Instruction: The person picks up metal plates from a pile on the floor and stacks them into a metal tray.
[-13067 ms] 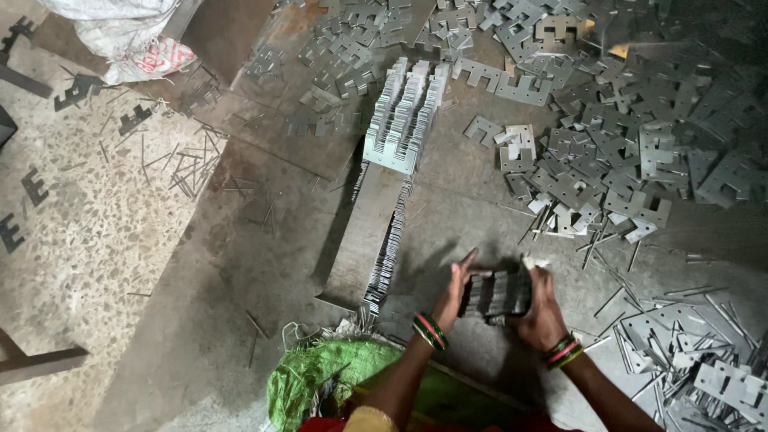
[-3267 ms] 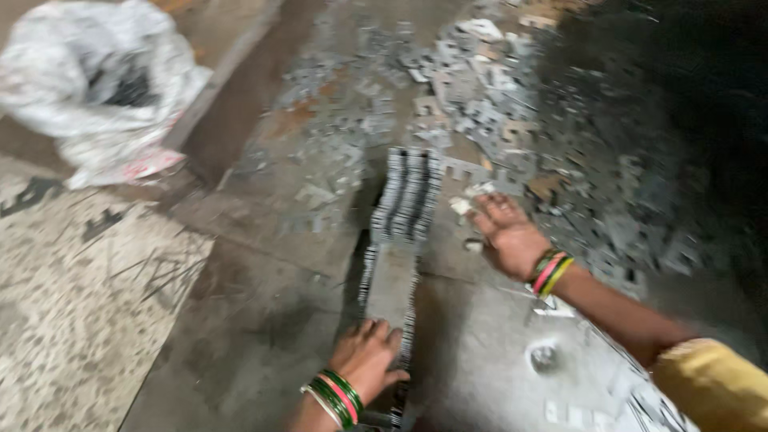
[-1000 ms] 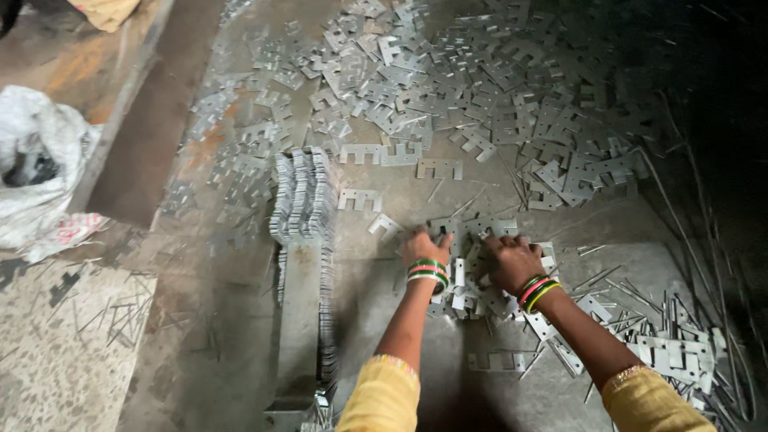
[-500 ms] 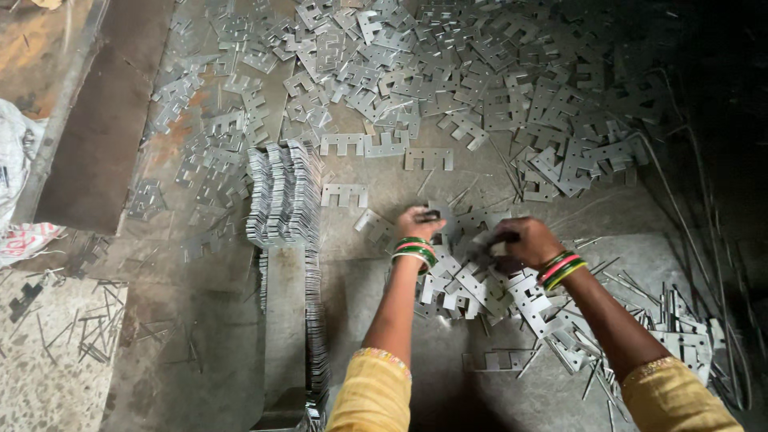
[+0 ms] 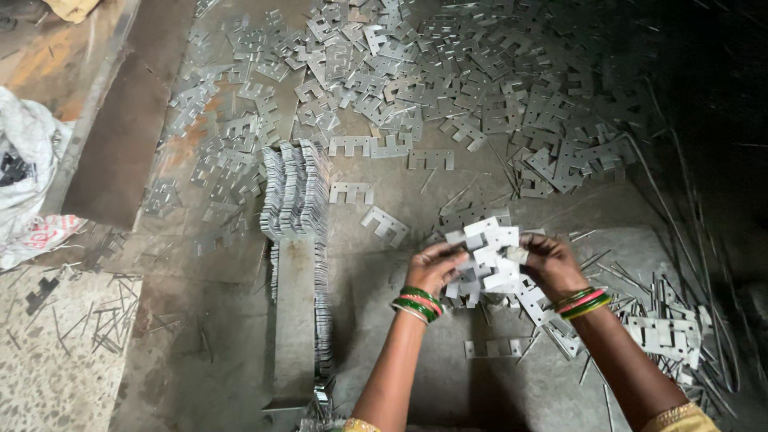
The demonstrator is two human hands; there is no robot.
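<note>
Pinching a loose bunch of flat metal plates [image 5: 488,260] between left hand [image 5: 434,268] and right hand [image 5: 550,264], right of the stacked row [image 5: 298,192].

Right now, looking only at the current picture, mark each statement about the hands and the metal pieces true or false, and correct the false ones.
1. Both hands hold one bunch of flat metal pieces. True: left hand and right hand grip it from either side.
2. The wrists are bare. False: each wears green and red bangles.
3. A neat upright row of stacked pieces stands left of the hands. True.
4. The white sack lies at the right edge. False: it is at the left edge.
</note>
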